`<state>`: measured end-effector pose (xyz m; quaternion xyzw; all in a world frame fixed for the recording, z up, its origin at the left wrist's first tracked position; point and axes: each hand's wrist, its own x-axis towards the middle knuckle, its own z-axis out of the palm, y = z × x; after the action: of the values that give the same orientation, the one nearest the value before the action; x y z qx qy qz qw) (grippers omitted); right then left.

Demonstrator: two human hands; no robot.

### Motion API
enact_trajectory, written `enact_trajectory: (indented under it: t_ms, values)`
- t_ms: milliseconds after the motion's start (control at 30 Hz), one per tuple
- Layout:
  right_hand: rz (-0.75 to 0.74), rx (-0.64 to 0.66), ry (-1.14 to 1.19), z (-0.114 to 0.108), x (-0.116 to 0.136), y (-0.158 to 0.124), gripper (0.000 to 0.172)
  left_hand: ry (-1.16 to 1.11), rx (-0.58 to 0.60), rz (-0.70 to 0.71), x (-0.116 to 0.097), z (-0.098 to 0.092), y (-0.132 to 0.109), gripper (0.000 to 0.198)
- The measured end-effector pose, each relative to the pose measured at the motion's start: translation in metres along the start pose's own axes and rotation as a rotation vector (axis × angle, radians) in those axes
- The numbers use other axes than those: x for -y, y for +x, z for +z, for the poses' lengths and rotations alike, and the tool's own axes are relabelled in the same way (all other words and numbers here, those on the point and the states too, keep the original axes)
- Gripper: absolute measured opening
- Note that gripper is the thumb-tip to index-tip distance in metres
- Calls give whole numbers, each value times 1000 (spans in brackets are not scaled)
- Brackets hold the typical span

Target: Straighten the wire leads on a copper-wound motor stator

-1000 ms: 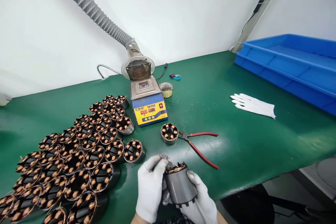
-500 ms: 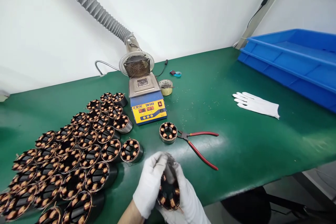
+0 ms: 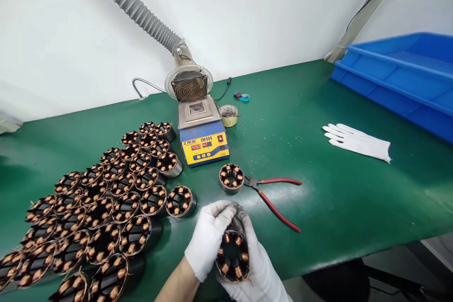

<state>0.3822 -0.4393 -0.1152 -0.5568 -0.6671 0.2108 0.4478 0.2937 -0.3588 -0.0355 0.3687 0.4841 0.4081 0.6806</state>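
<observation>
Both hands have turned the stator (image 3: 232, 255), its open coil end apparently facing the camera.

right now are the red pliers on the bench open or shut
Open. The red pliers lie flat on the green bench mat with their two handles spread wide apart, nose next to a lone stator.

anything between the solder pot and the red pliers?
Head view: one loose stator stands between the solder pot and the red pliers, touching the pliers' nose.
</observation>
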Motion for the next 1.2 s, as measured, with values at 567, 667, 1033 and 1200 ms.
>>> enact_trajectory:
  t_ms: [567,667,1033,1200]
  values:
    - [-36,99,-45,-23,13,20,72,7,-105,-42,5,-27,-12,22]
    - [79,94,-51,-23,17,21,93,-115,-182,-12,4,-30,-12,31]
    - [113,175,40,-20,15,23,114,65,-201,-103,-15,-20,-10,32]
    - [107,151,112,-19,18,25,110,73,-151,-138,-18,-17,-10,19]
